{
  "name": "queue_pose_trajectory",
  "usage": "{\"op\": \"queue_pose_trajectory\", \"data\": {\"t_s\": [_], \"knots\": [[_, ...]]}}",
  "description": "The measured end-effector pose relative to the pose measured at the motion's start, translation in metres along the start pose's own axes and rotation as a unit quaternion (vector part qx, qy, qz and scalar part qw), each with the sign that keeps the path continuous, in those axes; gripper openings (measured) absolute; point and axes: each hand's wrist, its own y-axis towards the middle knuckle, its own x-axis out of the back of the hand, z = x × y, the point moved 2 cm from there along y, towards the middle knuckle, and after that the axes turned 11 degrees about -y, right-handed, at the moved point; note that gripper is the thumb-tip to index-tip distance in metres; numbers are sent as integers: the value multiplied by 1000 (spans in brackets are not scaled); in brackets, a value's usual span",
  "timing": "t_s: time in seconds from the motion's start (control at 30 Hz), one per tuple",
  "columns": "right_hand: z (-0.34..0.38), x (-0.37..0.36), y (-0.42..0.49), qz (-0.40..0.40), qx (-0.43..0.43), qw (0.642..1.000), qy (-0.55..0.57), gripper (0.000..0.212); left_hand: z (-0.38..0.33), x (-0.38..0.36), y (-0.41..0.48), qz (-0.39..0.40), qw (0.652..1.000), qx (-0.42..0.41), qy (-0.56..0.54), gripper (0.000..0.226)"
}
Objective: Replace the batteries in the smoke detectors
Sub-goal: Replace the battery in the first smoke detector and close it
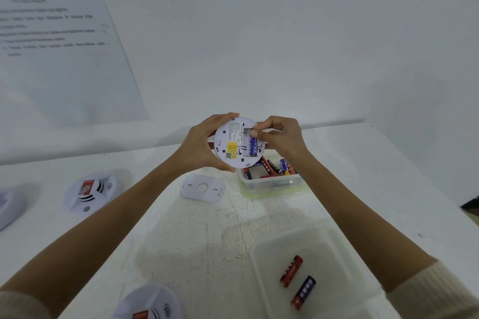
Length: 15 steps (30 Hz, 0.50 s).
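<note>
My left hand (pixel 201 145) grips a round white smoke detector (pixel 233 147) by its left rim, held up above the table with its back facing me. A yellow sticker shows on the back. A blue battery (pixel 253 146) sits in the open compartment. My right hand (pixel 281 136) holds the detector's right edge, and its fingertips press on the top end of that battery. The detector's white mounting plate (pixel 203 187) lies on the table just below.
A clear box (pixel 272 184) of several batteries stands behind the plate. A nearer clear tray (pixel 261 254) holds two batteries, one red (pixel 291 270) and one dark blue and red (pixel 303 292). Other detectors lie at left (pixel 89 190), far left (pixel 7 204) and bottom (pixel 150 303). A printed sheet (pixel 51 33) hangs on the wall.
</note>
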Motion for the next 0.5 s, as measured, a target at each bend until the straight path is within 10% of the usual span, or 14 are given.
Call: {"op": "queue_pose_trajectory", "data": {"t_s": [0.3,0.4,0.5], "knots": [[-19,12,-6,-34,-85,990,108,24,5,9,2,2,999,32,-6,101],[-34,19,-2,-36,-73,991,-110,9,6,14,-3,-4,999,39,-5,100],[-41,12,0,82,-12,915,-396,17,6,14,-6,-6,999,41,-1,98]]}}
